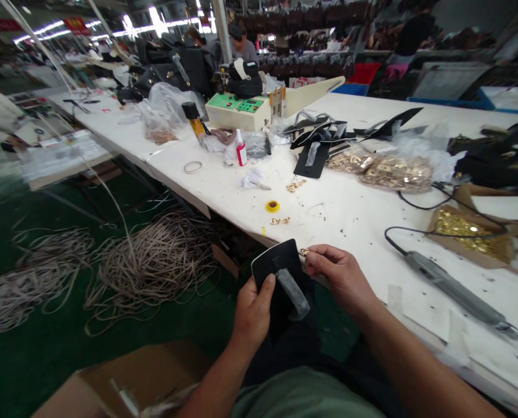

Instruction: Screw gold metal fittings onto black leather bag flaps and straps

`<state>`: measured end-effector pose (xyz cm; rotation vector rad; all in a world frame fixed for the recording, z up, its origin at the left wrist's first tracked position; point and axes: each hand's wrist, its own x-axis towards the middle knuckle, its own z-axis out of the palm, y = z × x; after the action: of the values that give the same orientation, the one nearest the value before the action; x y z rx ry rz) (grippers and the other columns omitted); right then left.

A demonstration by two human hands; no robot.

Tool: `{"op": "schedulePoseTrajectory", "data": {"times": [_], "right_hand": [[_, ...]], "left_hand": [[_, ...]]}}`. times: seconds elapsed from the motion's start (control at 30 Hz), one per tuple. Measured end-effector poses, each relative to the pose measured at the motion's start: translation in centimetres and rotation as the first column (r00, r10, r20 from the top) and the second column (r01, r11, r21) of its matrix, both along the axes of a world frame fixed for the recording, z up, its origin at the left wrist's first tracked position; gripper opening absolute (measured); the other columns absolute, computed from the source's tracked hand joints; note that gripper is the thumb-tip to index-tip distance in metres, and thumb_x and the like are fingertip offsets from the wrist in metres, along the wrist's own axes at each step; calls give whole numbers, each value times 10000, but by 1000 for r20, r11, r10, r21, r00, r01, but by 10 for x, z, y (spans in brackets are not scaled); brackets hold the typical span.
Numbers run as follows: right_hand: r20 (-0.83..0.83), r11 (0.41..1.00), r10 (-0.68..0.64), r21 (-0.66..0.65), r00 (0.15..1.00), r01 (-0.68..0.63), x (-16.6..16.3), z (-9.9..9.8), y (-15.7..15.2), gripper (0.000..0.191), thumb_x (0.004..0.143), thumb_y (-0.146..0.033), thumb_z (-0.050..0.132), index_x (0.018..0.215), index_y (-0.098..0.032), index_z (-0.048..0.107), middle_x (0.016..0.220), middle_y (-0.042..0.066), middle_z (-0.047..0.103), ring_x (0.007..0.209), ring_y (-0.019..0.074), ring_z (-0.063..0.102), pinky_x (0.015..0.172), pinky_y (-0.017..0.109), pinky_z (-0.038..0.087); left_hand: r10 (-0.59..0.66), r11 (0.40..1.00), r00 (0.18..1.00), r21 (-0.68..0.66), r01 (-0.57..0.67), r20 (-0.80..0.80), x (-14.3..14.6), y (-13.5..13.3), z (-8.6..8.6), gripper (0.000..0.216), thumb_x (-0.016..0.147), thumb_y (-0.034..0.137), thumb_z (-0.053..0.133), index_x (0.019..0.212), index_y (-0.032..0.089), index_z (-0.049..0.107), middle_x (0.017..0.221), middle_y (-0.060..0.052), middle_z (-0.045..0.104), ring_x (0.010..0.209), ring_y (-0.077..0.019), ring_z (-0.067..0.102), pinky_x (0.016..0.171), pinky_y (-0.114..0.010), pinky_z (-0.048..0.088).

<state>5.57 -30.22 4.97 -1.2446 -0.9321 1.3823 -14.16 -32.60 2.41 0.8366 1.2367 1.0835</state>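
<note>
Black flap [287,255]: clasped by the left hand [252,309], thumb laid on its face near the left edge; tilted, and raised above the lap.
Gold clasp [304,252]: pinched between thumb and fingertips of the right hand [342,277], just beside the flap's upper right edge; whether they touch cannot be told.
Surface edge: the near edge of the white surface [355,203] is seen running diagonally behind the flap.
Free room: bare white is left beyond the right hand, bounded on the right by a grey power tool [454,287]; loose gold clasps [280,220] and a yellow-rimmed disc [272,206] are set beyond the flap.
Flap finish: dull black, rounded at the top corners, pale-edged at upper left; a plastic-wrapped strip [292,295] is borne on its face.
</note>
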Motion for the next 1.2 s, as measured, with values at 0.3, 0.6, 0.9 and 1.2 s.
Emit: {"op": "schedulePoseTrajectory", "data": {"times": [0.3,0.6,0.9,1.2], "right_hand": [[-72,980,-197,-49,978,194,3,0,-57,344,740,-484,855,922,-198,796,742,23,736,683,155,624,640,270,499],[90,946,-300,154,950,284,20,2,-80,222,831,-439,782,913,-232,801,911,34,773,839,196,687,772,316,535],[240,858,-432,405,869,315,30,4,-87,81,892,-309,737,898,-250,792,890,24,764,824,175,696,772,309,539],[290,799,-470,541,833,262,30,2,-91,102,900,-210,708,923,-249,799,859,18,772,798,170,704,747,312,554]], "left_hand": [[-105,982,949,121,147,-296,38,-20,35,410,873,471,728,1110,139,776,1004,-68,799,955,-259,719,839,-317,560],[-141,966,928,159,206,-345,67,-35,47,368,869,440,734,1084,146,789,990,-56,799,925,-246,722,838,-310,559],[-187,933,896,211,290,-403,79,-45,50,371,907,430,703,1164,169,759,1102,-59,786,1020,-243,708,901,-298,534],[-128,840,811,373,395,-571,81,-55,48,252,963,340,638,1144,203,748,1115,-51,759,1065,-225,688,949,-299,510]]}}
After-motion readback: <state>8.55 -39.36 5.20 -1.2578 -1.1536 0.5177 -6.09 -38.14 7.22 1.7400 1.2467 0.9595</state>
